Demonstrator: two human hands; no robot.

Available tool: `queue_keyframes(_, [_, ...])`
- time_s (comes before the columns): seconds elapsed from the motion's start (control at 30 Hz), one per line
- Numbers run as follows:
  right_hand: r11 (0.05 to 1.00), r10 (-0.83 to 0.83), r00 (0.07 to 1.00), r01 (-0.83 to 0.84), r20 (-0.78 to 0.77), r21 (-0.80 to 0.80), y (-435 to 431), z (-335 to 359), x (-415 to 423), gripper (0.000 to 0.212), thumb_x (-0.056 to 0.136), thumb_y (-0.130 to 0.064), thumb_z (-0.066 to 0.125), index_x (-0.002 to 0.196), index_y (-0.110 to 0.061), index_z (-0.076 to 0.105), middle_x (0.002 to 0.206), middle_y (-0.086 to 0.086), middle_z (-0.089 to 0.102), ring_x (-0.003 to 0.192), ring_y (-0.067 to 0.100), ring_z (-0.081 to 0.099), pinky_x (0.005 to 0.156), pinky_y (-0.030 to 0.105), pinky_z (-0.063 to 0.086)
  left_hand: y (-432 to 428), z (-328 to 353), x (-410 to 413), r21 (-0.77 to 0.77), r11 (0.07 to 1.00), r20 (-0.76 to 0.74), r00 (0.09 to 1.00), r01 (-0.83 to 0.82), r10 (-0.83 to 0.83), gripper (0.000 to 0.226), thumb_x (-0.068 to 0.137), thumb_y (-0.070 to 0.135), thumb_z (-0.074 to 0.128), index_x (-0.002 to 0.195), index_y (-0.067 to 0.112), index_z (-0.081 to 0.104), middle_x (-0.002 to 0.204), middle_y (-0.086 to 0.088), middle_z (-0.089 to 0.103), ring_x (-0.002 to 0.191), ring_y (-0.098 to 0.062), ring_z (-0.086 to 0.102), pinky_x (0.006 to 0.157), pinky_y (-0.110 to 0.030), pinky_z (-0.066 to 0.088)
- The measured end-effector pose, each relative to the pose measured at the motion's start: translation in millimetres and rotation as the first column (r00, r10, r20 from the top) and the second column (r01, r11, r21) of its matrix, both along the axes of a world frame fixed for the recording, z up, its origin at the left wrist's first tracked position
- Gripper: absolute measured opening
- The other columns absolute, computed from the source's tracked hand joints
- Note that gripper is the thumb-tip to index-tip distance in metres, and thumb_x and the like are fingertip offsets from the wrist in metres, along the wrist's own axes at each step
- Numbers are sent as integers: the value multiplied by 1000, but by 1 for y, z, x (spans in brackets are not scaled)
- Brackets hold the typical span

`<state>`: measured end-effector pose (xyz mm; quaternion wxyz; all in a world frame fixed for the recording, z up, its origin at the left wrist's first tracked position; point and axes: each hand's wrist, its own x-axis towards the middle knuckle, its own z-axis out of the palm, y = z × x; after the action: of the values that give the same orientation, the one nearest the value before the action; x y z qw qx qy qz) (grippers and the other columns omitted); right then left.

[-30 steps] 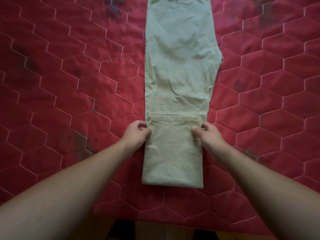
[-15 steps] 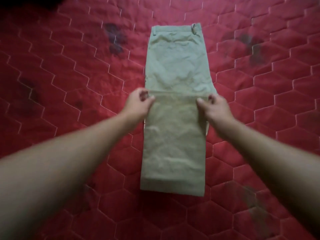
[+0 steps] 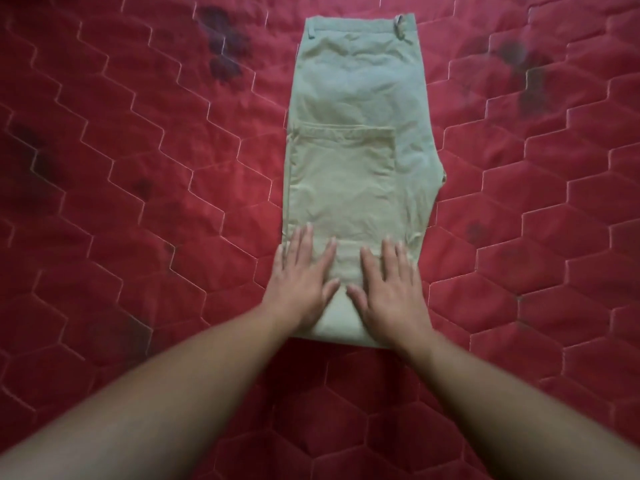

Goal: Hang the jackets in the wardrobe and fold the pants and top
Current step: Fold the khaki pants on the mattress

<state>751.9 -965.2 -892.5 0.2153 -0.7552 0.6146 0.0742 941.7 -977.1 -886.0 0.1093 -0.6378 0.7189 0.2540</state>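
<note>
Both hands have let go of the hem they pinched half a second earlier and have come back to the near end of the pants, where they lie flat. On the left, a red quilt (image 3: 121,202) stitched in hexagons carries a cluster of dark stains (image 3: 225,46) toward its far side. The left hand (image 3: 298,278) rests palm-down on the cloth just beyond the near fold, its fingers (image 3: 304,240) straight and a little spread, gripping nothing, the outermost one at the cloth's left edge. The pale khaki pants (image 3: 356,91) lie lengthwise in the middle of the quilt, the waistband (image 3: 360,24) at the far end, with a belt loop (image 3: 400,27) near its right corner. The legs are doubled back over the seat, and the hem (image 3: 343,128) lies across it, short of the waistband. The folded layer is narrower than the one beneath and sits toward the left. The right hand (image 3: 393,285) lies flat beside the left, thumbs close together, its fingers (image 3: 388,251) likewise straight, slightly apart and empty. Bare forearms enter from the bottom. More dark patches (image 3: 530,74) mark the quilt on the right.
</note>
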Motion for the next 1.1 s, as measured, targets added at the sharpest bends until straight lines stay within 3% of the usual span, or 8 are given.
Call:
queue_keyframes(0.2, [996, 54, 997, -58, -62, -61, 80, -17, -23, 78, 100, -64, 28, 164, -23, 12, 170, 18, -3, 157, 36, -4, 124, 58, 12, 73, -26, 23, -179, 977, 13, 993, 120, -120, 71, 99, 62, 25, 161, 32, 9, 168, -15, -8, 155, -30, -9, 124, -52, 11])
queue_keyframes(0.3, [997, -34, 999, 37, 31, -71, 82, -1, -15, 73, 99, -54, 45, 160, -19, 27, 168, 20, 11, 156, 38, 11, 122, 54, 23, 81, -13, 26, -176, 979, -92, 989, 101, -119, 67, 100, 52, 39, 160, 29, 20, 168, -17, -3, 156, -31, -5, 123, -47, 14])
queue_keyframes(0.43, [872, -470, 802, 487, 369, 51, 59, 20, -4, 66, 88, -18, 74, 147, -14, 46, 131, 15, 44, 119, 34, 51, 106, 31, 38, 69, 12, 18, 9, 885, -401, 809, -466, 430, 51, 88, 11, 68, 137, 20, 56, 150, -10, 28, 141, -26, 31, 116, -28, 24])
queue_keyframes(0.53, [824, -567, 752, 515, 336, 237, 42, 17, -18, 73, 83, -8, 70, 148, -19, 39, 122, 15, 56, 109, 33, 58, 100, 30, 43, 61, 16, 28, 206, 793, -406, 687, -574, 603, 39, 83, 2, 66, 115, 25, 64, 118, -4, 52, 112, -22, 56, 99, -20, 38])
queue_keyframes(0.6, [854, -506, 818, 431, 274, 291, 34, 20, -24, 69, 84, -7, 64, 145, -22, 34, 111, 16, 63, 100, 37, 63, 85, 41, 50, 59, 14, 36, 259, 822, -396, 720, -508, 570, 33, 83, 5, 68, 106, 28, 62, 110, 0, 61, 104, -19, 59, 88, -24, 41])
queue_keyframes(0.7, [912, -343, 906, 258, 249, 318, 31, 28, -24, 67, 89, -4, 50, 148, -28, 29, 88, 7, 61, 79, 33, 61, 67, 36, 37, 58, 13, 39, 266, 865, -354, 791, -427, 499, 28, 84, 8, 66, 106, 23, 59, 111, 0, 62, 104, -18, 57, 86, -26, 39])
queue_keyframes(1.0, [837, -112, 987, 30, 118, 546, 89, 40, -27, 75, 94, -21, 46, 150, -56, 11, 131, 11, 54, 116, 34, 59, 94, 39, 48, 114, 35, 43, 342, 924, -84, 974, -170, 210, 27, 89, 36, 61, 110, 33, 45, 103, 4, 61, 100, -25, 62, 77, -36, 48])
queue_keyframes(1.1, [978, -38, 997, 50, -65, 203, 91, 48, -27, 60, 94, -37, 57, 148, -49, 34, 124, 10, 46, 110, 33, 53, 84, 42, 47, 123, 39, 45, 95, 991, 106, 991, -93, 82, 44, 84, 53, 57, 124, 37, 47, 115, -2, 47, 104, -26, 55, 80, -40, 50])
